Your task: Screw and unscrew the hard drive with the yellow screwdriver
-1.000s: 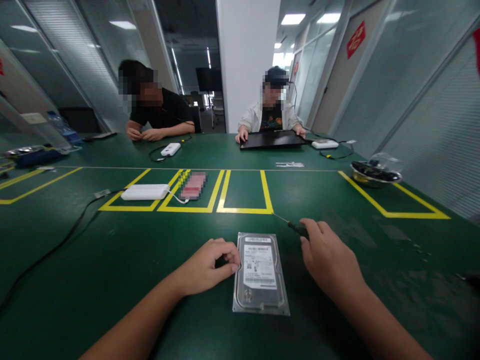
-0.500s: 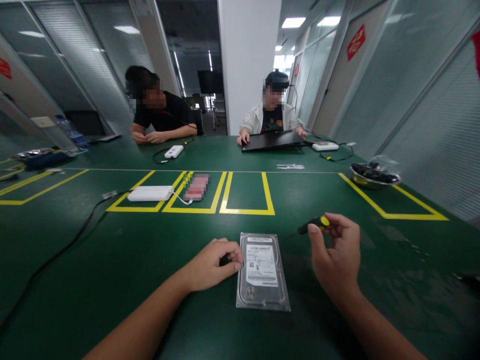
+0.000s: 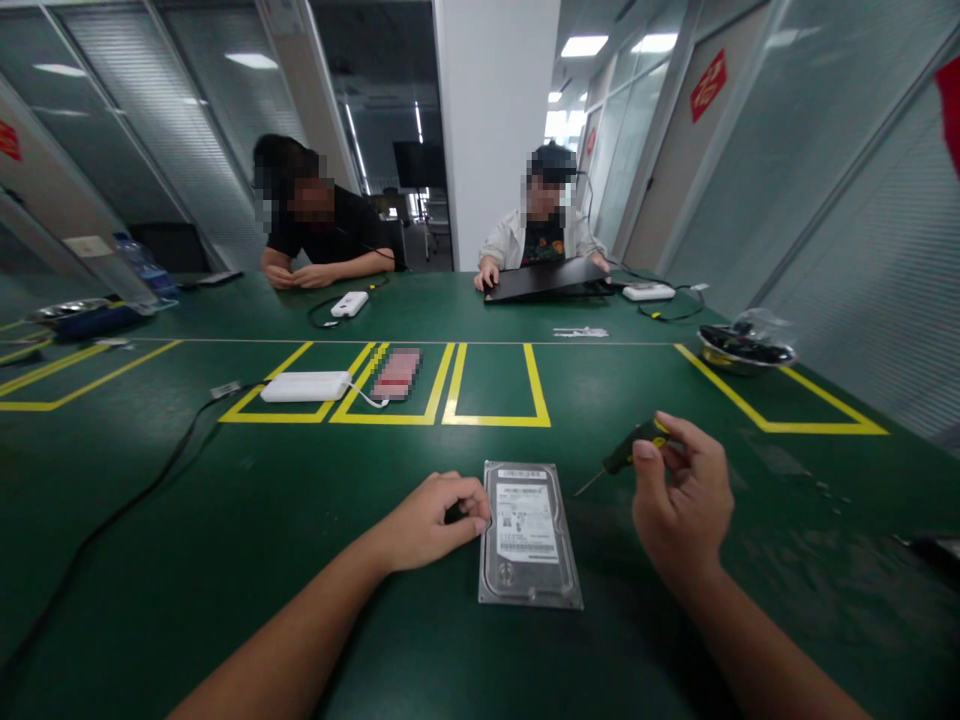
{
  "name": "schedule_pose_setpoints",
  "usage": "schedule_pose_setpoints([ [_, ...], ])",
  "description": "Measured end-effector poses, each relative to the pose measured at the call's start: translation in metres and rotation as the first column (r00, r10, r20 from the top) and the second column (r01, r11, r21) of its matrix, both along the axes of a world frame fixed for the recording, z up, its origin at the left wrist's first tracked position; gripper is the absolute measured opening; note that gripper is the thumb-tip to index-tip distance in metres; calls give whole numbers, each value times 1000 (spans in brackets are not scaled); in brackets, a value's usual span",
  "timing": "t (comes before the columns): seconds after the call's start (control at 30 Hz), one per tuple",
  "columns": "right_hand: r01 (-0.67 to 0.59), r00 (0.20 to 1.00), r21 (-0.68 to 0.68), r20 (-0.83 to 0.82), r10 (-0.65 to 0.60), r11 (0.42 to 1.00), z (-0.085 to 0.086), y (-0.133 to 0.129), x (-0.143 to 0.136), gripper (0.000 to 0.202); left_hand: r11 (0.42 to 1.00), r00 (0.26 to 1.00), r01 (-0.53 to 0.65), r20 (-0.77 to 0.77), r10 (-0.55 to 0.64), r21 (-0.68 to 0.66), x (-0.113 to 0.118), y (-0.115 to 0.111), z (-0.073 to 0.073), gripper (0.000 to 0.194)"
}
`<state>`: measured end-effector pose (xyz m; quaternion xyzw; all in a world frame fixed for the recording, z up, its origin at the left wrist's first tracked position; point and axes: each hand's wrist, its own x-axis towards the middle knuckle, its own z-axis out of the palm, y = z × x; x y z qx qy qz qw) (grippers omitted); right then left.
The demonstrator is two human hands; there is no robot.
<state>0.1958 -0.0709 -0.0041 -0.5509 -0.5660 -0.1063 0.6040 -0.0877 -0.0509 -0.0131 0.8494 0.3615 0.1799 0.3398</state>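
Observation:
A silver hard drive [image 3: 529,535] with a white printed label lies flat on the green table in front of me. My left hand [image 3: 439,520] rests at its left edge, fingers curled and fingertips touching the side of the drive. To the right of the drive, my right hand [image 3: 686,495] is closed around the dark green and yellow handle of a screwdriver [image 3: 626,455]. Its thin shaft slants down to the left, with the tip near the drive's right edge. The tip appears apart from the drive.
Beyond the drive, yellow tape outlines mark the table [image 3: 420,540]. A white power bank [image 3: 306,387] and a pink phone [image 3: 397,373] lie there, joined by a cable. A bowl [image 3: 746,352] of dark items stands far right. Two people sit opposite; one holds a dark panel [image 3: 551,281].
My right hand has moved slightly right, and the screwdriver now tilts more steeply with its tip pointing down. The left hand stays at the drive's edge. The view has shifted a little.

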Motion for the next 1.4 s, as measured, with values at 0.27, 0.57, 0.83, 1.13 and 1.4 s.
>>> schedule_pose_setpoints([
  [0.27,-108,993,64,54,105,992,20,-14,-13,34,1000,1000,3,-5,-3,15,-1,1,-4,9],
  [0.57,-523,841,74,207,500,849,52,-18,-46,48,1000,1000,13,16,-13,11,1,0,2,4],
  [0.83,-580,777,59,337,531,812,45,-6,-71,36,1000,1000,15,-1,-15,26,1,1,3,4],
  [1.13,-584,781,51,306,544,810,23,2,-77,35,1000,1000,10,-19,-10,26,1,2,3,3],
  [1.4,-606,770,76,307,559,792,19,5,-76,37,1000,1000,-3,-17,3,17,1,2,2,5],
])
